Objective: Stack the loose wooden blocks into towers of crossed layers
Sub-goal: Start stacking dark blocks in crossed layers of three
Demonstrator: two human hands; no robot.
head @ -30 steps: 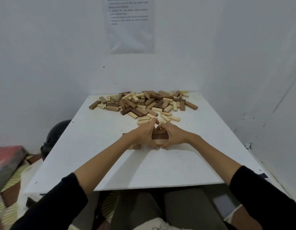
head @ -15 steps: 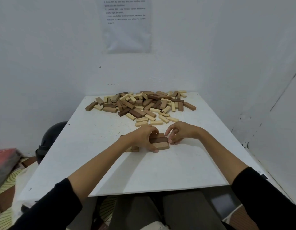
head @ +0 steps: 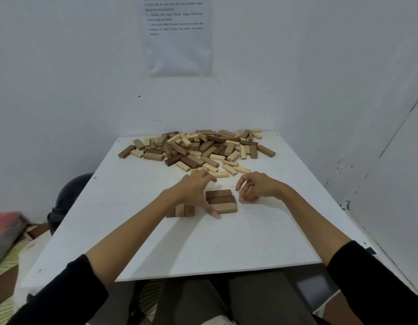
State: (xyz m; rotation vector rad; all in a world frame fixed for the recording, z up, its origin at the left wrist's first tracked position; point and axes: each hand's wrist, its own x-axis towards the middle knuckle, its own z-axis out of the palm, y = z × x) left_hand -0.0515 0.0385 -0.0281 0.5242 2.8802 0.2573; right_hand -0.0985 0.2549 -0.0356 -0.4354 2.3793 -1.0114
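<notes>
Left hand (head: 195, 192) spread, holding nothing, thumb by the front corner of the three-block layer (head: 220, 201); right hand (head: 257, 188) loosely curled, empty, just right of it. Layer lies mid worktop (head: 226, 242), a second trio of blocks (head: 182, 210) beside it under the left wrist. Loose pile (head: 198, 148) at the far edge. Next layer, I judge: fetch three, lay them crosswise, square the ends with both hands before letting go

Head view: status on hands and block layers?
Left hand open beside the three-block layer, thumb at its near corner. Right hand open, nothing in grip. Second layer part hidden under left wrist. Pile beyond, nothing blocking.
</notes>
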